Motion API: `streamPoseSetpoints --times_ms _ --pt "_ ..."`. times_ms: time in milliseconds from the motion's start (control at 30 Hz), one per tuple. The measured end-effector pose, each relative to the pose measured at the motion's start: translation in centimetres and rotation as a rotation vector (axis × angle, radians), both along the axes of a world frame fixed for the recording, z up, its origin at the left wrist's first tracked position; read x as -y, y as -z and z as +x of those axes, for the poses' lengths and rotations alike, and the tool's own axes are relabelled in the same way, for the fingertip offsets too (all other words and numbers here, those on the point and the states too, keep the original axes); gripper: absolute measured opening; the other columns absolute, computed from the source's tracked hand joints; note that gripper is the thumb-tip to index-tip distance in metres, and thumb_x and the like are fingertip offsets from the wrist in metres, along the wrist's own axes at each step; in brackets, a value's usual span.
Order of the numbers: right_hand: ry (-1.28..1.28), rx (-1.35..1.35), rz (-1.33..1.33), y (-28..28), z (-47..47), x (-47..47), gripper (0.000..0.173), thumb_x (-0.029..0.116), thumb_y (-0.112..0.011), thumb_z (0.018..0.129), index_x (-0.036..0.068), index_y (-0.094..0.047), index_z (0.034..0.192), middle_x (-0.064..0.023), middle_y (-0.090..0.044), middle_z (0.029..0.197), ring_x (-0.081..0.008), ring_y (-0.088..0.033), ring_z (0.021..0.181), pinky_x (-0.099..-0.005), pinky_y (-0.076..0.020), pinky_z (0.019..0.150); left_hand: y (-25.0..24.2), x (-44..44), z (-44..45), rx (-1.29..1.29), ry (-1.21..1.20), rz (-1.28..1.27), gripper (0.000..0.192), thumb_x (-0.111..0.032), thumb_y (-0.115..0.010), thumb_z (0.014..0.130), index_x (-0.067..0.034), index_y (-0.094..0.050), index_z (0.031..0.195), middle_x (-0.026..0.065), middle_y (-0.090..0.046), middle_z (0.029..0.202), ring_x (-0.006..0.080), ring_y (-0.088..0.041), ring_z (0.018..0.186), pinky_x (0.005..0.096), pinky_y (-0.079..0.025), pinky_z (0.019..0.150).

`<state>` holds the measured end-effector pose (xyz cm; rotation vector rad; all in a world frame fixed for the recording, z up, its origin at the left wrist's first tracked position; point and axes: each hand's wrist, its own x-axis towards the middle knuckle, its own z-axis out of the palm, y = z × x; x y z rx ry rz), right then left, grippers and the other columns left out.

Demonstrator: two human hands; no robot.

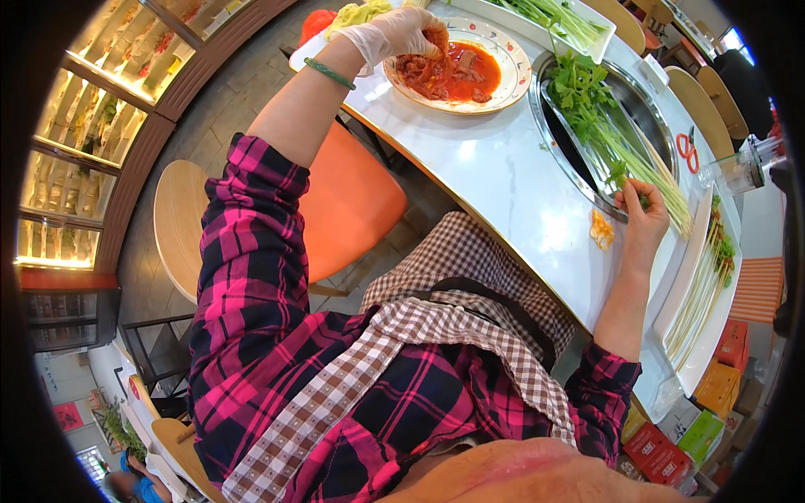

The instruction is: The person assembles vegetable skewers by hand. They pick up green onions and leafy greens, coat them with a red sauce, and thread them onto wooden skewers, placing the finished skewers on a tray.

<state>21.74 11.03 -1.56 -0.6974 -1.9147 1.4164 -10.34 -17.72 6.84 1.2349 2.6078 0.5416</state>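
My left hand (415,34) wears a clear plastic glove and dips its curled fingers into red-sauced meat pieces (440,78) on a patterned plate (517,88). The gloved fingertips are stained red and seem to grip some of the meat. Across the table, my bare right hand (644,207) pinches a small leafy green sprig (618,175), partly hidden by the fingers. Beside it, leafy stalks, apparently celery (582,100), lie with thin bamboo skewers (666,176) on a tray (569,135). That tray rests across a round metal-rimmed basin (538,104) set into the table.
Orange scraps (602,231) lie near my right hand. Red-handled scissors (688,151) and a glass jar (736,173) stand farther right. A white tray (695,371) holds filled skewers (704,283). Another white tray (607,31) of greens is at the top. An orange chair (352,201) stands by the table.
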Motion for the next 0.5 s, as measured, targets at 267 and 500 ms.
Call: streamPoseSetpoints --times_ms 267,500 --pt "0.015 0.005 -0.019 -0.1 0.0 0.0 0.006 0.003 -0.068 0.090 -0.002 -0.068 0.094 -0.0048 -0.065 0.080 -0.0104 -0.063 0.070 -0.0225 -0.0536 0.067 -0.5 0.6 0.5 0.145 0.046 0.026 0.025 -0.030 -0.072 0.085 -0.017 -0.075 0.105 0.0038 -0.073 0.085 0.0159 -0.068 0.083 0.0283 -0.051 0.078" --pt "0.016 0.006 -0.011 -0.3 -0.1 0.3 0.006 0.002 -0.067 0.091 -0.002 -0.068 0.094 -0.0051 -0.065 0.080 -0.0103 -0.063 0.070 -0.0223 -0.0534 0.067 2.9 -0.1 -0.9 0.350 -0.151 0.267 0.014 -0.012 -0.073 0.085 -0.010 -0.074 0.098 0.0049 -0.069 0.090 0.0163 -0.063 0.088 0.0285 -0.050 0.080"
